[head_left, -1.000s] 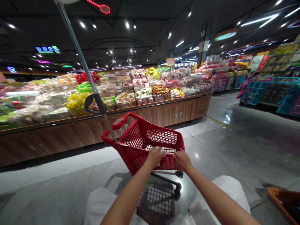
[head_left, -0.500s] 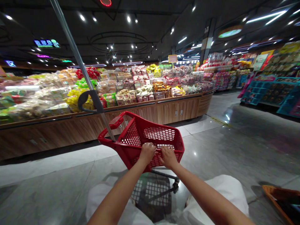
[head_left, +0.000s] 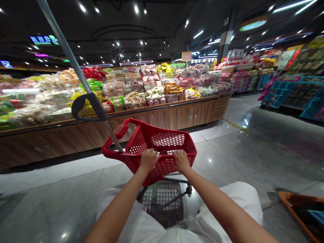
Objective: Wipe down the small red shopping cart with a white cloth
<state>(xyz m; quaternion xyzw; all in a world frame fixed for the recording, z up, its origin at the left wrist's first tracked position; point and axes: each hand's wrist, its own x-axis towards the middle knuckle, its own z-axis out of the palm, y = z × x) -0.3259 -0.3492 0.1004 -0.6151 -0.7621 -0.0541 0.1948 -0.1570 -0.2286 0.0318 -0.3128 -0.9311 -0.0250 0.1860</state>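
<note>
A red plastic shopping cart [head_left: 157, 168] stands side-on before me on dark legs with casters. My left hand [head_left: 149, 159] is closed over the middle of its near rim. Further right along that rim, my right hand [head_left: 181, 161] is also wrapped round the edge. The fingertips of both hands curl over to the inside and are partly hidden. From the cart's handle end at the left, a metal pole [head_left: 63, 44] with a dark grey loop grip [head_left: 88, 107] rises toward the upper left.
Behind the cart runs a wood-panelled display counter [head_left: 194, 109] heaped with packaged snacks [head_left: 154, 92]. Blue racks [head_left: 286, 88] stand at the right. An orange-brown basket [head_left: 291, 206] sits on the grey tiled floor [head_left: 253, 152] at the lower right.
My hands have moved apart along the rim, the left one shifting left and the right one slightly right. The cart sits slightly further left in view, and its grip appears larger.
</note>
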